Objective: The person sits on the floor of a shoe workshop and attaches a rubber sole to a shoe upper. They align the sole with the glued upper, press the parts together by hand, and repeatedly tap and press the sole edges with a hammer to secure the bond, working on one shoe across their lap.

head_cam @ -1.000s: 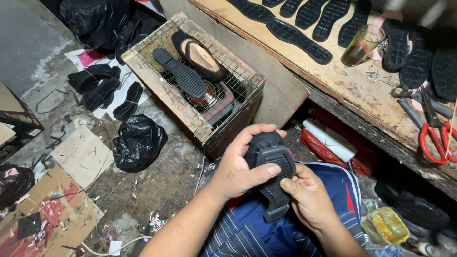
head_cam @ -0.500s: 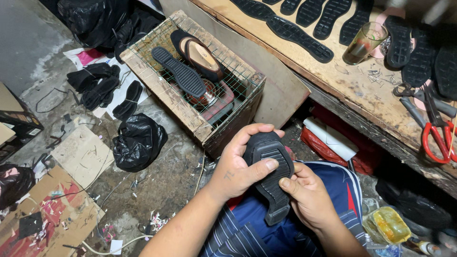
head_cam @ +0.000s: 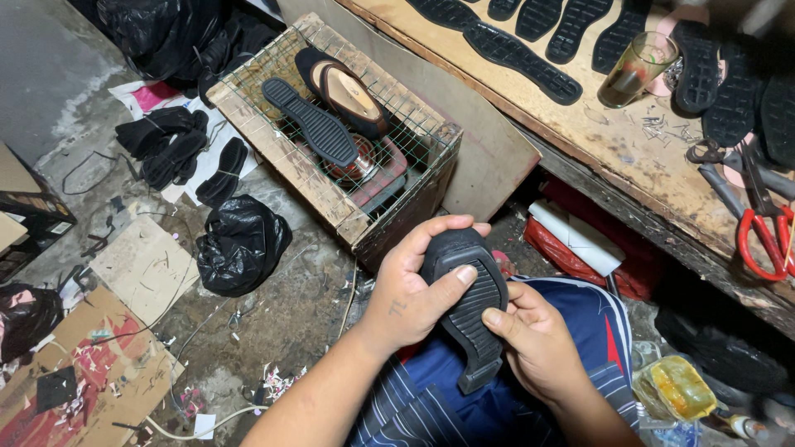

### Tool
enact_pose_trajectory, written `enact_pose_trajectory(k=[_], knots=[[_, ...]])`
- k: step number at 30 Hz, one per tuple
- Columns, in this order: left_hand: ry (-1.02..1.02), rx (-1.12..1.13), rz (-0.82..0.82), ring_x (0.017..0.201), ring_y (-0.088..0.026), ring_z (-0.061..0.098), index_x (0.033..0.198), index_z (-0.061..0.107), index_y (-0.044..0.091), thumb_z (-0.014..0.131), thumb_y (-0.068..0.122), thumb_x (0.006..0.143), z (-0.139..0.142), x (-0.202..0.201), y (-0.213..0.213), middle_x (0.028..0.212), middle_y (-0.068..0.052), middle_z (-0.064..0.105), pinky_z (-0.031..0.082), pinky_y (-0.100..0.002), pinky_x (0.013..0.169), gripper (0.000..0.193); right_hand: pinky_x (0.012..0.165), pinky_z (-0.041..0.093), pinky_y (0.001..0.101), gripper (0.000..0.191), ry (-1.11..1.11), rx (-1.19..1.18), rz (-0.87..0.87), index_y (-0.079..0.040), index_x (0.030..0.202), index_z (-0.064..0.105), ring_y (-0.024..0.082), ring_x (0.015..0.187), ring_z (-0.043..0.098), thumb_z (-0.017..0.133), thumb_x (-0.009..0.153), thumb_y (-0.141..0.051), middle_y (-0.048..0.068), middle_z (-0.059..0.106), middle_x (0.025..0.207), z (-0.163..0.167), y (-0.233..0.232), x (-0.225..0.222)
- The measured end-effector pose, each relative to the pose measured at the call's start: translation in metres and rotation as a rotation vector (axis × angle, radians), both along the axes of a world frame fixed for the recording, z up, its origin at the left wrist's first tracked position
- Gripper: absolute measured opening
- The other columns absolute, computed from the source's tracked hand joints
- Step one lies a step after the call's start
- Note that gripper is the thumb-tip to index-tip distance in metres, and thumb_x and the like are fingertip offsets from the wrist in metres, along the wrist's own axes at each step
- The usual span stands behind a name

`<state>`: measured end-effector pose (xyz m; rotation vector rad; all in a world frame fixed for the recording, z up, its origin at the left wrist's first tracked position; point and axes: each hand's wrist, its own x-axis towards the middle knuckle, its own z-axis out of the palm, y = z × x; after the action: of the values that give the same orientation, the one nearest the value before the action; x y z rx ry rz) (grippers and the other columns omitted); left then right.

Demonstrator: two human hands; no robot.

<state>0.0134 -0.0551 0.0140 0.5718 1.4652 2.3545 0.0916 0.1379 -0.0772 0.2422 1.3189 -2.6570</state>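
Observation:
A black rubber shoe sole [head_cam: 474, 313] with a ridged tread lies over my lap, tread side up, heel end toward me. My left hand [head_cam: 407, 291] wraps around its toe end, thumb pressed on the tread. From the lower right my right hand [head_cam: 538, 343] grips the sole's side, index finger on the tread. Beneath them is my blue striped clothing [head_cam: 464, 397].
A wooden crate topped with wire mesh [head_cam: 331, 178] holds a sole and a sandal. The workbench [head_cam: 613, 141] at right carries several black soles, a glass [head_cam: 631, 70], red-handled scissors [head_cam: 762, 228] and nails. Black bags [head_cam: 240, 240], cardboard and scraps litter the floor.
Both hands have turned and shifted the sole slightly on my lap, so more of its tread shows. Both grips are kept.

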Motion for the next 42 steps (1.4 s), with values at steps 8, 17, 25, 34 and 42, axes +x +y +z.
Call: enact_pose_trajectory(k=[8,17,25,34,42], knots=[[0.089,-0.088,0.103,0.115,-0.016,0.067,0.14,0.053,-0.002,0.064,0.002,0.097,0.001,0.001,0.0,0.137,-0.016,0.066,0.056,-0.034,0.103,0.045,0.089,0.055,0.0354,0.031,-0.008,0.109,0.003,0.005,0.122,0.061,0.018,0.097,0.068,0.066,0.093,0.001,0.014,0.071,0.109,-0.005,-0.001,0.0],[-0.33,0.296,0.5,0.101,-0.019,0.068,0.131,0.053,-0.003,0.058,0.002,0.097,-0.047,-0.018,0.017,0.122,-0.016,0.07,0.056,-0.035,0.093,0.035,0.088,0.05,0.0308,0.099,0.144,0.941,0.23,-0.006,0.145,0.045,0.014,0.101,0.064,0.094,0.06,-0.015,0.008,0.07,0.115,0.065,0.054,0.013],[-0.593,0.361,0.457,0.097,-0.023,0.07,0.117,0.062,-0.008,0.055,0.006,0.103,-0.118,0.006,0.026,0.108,-0.016,0.07,0.057,-0.037,0.089,0.021,0.083,0.053,0.0288,0.076,-0.104,1.201,0.058,-0.01,0.134,0.063,0.014,0.094,0.066,0.089,0.063,-0.02,0.007,0.073,0.109,0.063,0.088,0.026],[-0.588,0.301,0.337,0.096,-0.025,0.073,0.117,0.063,-0.011,0.051,0.008,0.103,-0.12,0.009,0.009,0.107,-0.019,0.073,0.059,-0.037,0.089,0.026,0.099,0.047,0.0328,0.067,0.162,1.279,-0.003,-0.005,0.128,0.066,0.022,0.112,0.065,0.086,0.066,-0.022,0.009,0.068,0.12,0.035,0.088,0.025],[-0.465,-0.074,0.302,0.098,-0.017,0.067,0.127,0.055,-0.003,0.06,0.002,0.095,-0.133,0.009,-0.022,0.109,-0.013,0.069,0.054,-0.031,0.091,0.033,0.104,0.047,0.0417,0.074,0.421,1.43,-0.105,-0.003,0.127,0.061,0.033,0.118,0.063,0.09,0.062,-0.022,0.016,0.065,0.124,0.031,0.067,0.055]])
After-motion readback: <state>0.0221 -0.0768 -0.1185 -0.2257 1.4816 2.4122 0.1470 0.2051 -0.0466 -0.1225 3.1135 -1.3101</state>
